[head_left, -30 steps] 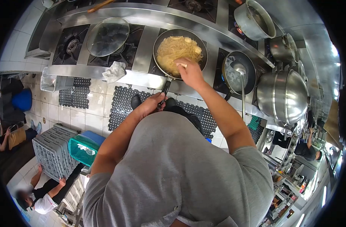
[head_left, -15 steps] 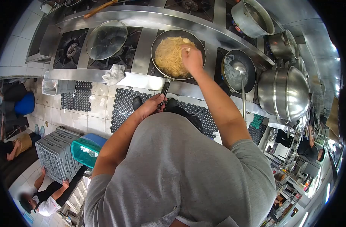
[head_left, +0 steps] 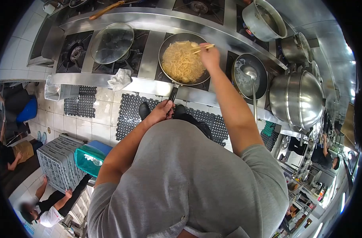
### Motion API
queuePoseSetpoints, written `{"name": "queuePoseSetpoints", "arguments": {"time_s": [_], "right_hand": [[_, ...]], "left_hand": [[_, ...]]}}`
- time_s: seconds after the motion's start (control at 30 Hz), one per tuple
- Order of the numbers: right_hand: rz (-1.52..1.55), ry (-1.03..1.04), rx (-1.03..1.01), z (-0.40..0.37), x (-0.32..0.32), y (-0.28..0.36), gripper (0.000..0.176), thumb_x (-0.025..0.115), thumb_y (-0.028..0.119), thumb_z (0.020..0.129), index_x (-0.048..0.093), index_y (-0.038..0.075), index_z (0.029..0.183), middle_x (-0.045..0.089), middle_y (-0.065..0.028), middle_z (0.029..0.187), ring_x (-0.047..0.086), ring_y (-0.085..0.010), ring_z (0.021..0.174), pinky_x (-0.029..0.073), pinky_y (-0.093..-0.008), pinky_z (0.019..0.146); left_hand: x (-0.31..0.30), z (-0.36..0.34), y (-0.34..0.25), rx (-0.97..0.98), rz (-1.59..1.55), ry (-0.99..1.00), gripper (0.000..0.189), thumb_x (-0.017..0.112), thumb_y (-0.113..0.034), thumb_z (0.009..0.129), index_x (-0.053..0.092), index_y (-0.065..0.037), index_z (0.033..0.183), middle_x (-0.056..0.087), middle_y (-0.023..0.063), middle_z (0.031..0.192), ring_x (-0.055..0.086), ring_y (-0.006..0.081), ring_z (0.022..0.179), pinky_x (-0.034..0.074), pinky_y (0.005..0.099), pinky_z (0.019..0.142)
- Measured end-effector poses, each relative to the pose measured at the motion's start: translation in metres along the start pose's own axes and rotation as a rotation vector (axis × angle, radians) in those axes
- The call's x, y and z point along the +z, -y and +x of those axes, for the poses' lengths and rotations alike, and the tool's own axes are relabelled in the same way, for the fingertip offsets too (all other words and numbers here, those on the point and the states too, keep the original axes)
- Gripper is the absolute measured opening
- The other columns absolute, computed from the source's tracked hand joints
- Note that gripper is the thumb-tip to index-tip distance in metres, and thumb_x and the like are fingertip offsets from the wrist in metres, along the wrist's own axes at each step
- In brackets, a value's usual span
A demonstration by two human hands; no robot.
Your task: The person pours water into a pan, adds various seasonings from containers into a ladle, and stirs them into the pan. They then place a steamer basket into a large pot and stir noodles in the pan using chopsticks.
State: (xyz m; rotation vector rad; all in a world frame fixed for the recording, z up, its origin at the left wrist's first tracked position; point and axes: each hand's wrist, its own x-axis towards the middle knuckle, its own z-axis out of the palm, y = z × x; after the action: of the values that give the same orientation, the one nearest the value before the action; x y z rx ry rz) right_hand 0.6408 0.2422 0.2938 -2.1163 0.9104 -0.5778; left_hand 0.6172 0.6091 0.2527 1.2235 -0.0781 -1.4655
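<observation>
Long noodles [head_left: 181,61] fill the frying pan [head_left: 162,47] on the front burner. The pan's black handle [head_left: 173,94] points toward my body, and my left hand [head_left: 163,111] is closed around its end. My right hand [head_left: 210,57] is at the pan's right rim, closed on a pair of chopsticks [head_left: 200,48]. Their tips reach left over the upper right part of the noodles. To the right of that hand, a ladle [head_left: 250,71] rests in a second dark pan [head_left: 240,81] with pale liquid in it.
A glass lid [head_left: 111,41] covers the burner to the left, near a crumpled white cloth [head_left: 120,79] on the stove edge. Large metal pots [head_left: 296,97] stand at right. Behind on the left, a person [head_left: 50,206] holds a grey crate [head_left: 60,162].
My right hand has moved right, from over the noodles to the pan's rim, and the chopsticks now show clearly. The noodles lie more spread. My left hand stays on the handle.
</observation>
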Motion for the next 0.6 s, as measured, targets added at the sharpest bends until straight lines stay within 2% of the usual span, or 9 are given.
{"name": "queuePoseSetpoints", "arguments": {"time_s": [0.03, 0.13, 0.27, 0.33, 0.4, 0.43, 0.47, 0.53, 0.6], "right_hand": [[0.077, 0.033, 0.019, -0.003, 0.018, 0.008, 0.021, 0.071, 0.018, 0.102, 0.081, 0.004, 0.114, 0.081, -0.0163, 0.091, 0.078, -0.0244, 0.083, 0.059, -0.0362, 0.077], [0.027, 0.254, -0.085, -0.033, 0.005, 0.071, 0.019, 0.069, 0.021, 0.102, 0.083, 0.011, 0.112, 0.082, -0.0161, 0.097, 0.079, -0.0308, 0.086, 0.060, -0.0416, 0.081], [0.190, 0.107, -0.030, 0.022, 0.000, 0.030, 0.020, 0.069, 0.021, 0.102, 0.083, 0.010, 0.110, 0.083, -0.0145, 0.097, 0.080, -0.0303, 0.088, 0.060, -0.0420, 0.081], [0.055, 0.036, -0.004, 0.029, 0.006, 0.025, 0.020, 0.069, 0.018, 0.104, 0.079, 0.005, 0.115, 0.079, -0.0077, 0.089, 0.074, -0.0183, 0.078, 0.058, -0.0347, 0.075], [0.103, 0.132, 0.019, 0.018, 0.038, 0.015, 0.020, 0.070, 0.022, 0.103, 0.081, 0.007, 0.113, 0.079, -0.0093, 0.090, 0.073, -0.0190, 0.075, 0.057, -0.0371, 0.072], [0.045, 0.187, 0.032, -0.015, 0.027, 0.063, 0.019, 0.070, 0.021, 0.103, 0.082, 0.010, 0.114, 0.079, -0.0103, 0.089, 0.073, -0.0186, 0.074, 0.056, -0.0364, 0.069], [0.027, 0.273, -0.180, -0.026, 0.037, 0.058, 0.020, 0.070, 0.020, 0.103, 0.082, 0.012, 0.117, 0.078, -0.0110, 0.087, 0.072, -0.0202, 0.073, 0.056, -0.0371, 0.067], [0.016, 0.420, -0.164, -0.063, 0.012, 0.094, 0.020, 0.070, 0.020, 0.103, 0.082, 0.012, 0.117, 0.079, -0.0109, 0.087, 0.073, -0.0213, 0.073, 0.056, -0.0380, 0.068], [-0.078, 0.490, -0.247, -0.073, -0.009, 0.090, 0.021, 0.067, 0.023, 0.104, 0.082, 0.011, 0.114, 0.081, -0.0145, 0.095, 0.079, -0.0352, 0.088, 0.061, -0.0440, 0.082]], "left_hand": [[-0.002, 0.001, -0.001, 0.005, 0.009, 0.005, 0.043, 0.055, -0.051, 0.116, 0.065, -0.009, 0.121, 0.058, -0.0008, 0.091, 0.054, 0.0078, 0.079, 0.052, 0.0257, 0.073], [-0.001, 0.003, 0.000, -0.026, 0.026, -0.039, 0.045, 0.056, -0.051, 0.115, 0.065, -0.008, 0.121, 0.059, -0.0007, 0.091, 0.055, 0.0077, 0.078, 0.052, 0.0255, 0.073], [-0.001, 0.000, -0.004, -0.028, 0.063, -0.029, 0.045, 0.056, -0.051, 0.115, 0.065, -0.008, 0.122, 0.059, -0.0006, 0.092, 0.056, 0.0076, 0.078, 0.053, 0.0252, 0.072], [-0.003, 0.000, -0.005, -0.043, -0.007, 0.008, 0.045, 0.055, -0.050, 0.116, 0.065, -0.007, 0.123, 0.059, -0.0004, 0.092, 0.056, 0.0076, 0.077, 0.053, 0.0252, 0.071], [-0.001, -0.003, -0.007, -0.062, -0.007, 0.003, 0.044, 0.054, -0.050, 0.116, 0.065, -0.007, 0.123, 0.059, -0.0004, 0.092, 0.056, 0.0077, 0.077, 0.053, 0.0252, 0.071], [0.000, -0.004, -0.011, -0.074, -0.010, -0.003, 0.044, 0.054, -0.049, 0.117, 0.065, -0.007, 0.123, 0.059, -0.0004, 0.091, 0.056, 0.0078, 0.077, 0.053, 0.0251, 0.072], [0.002, -0.004, -0.015, -0.072, -0.013, -0.005, 0.044, 0.054, -0.049, 0.117, 0.065, -0.007, 0.123, 0.059, -0.0004, 0.091, 0.056, 0.0078, 0.077, 0.053, 0.0251, 0.072], [0.005, -0.007, -0.017, -0.078, 0.059, -0.057, 0.043, 0.053, -0.048, 0.117, 0.065, -0.007, 0.123, 0.059, -0.0002, 0.091, 0.056, 0.0078, 0.078, 0.053, 0.0253, 0.072], [0.005, -0.011, -0.019, -0.068, 0.060, -0.043, 0.043, 0.052, -0.048, 0.117, 0.065, -0.008, 0.122, 0.059, -0.0002, 0.091, 0.056, 0.0079, 0.078, 0.053, 0.0256, 0.072]]}}
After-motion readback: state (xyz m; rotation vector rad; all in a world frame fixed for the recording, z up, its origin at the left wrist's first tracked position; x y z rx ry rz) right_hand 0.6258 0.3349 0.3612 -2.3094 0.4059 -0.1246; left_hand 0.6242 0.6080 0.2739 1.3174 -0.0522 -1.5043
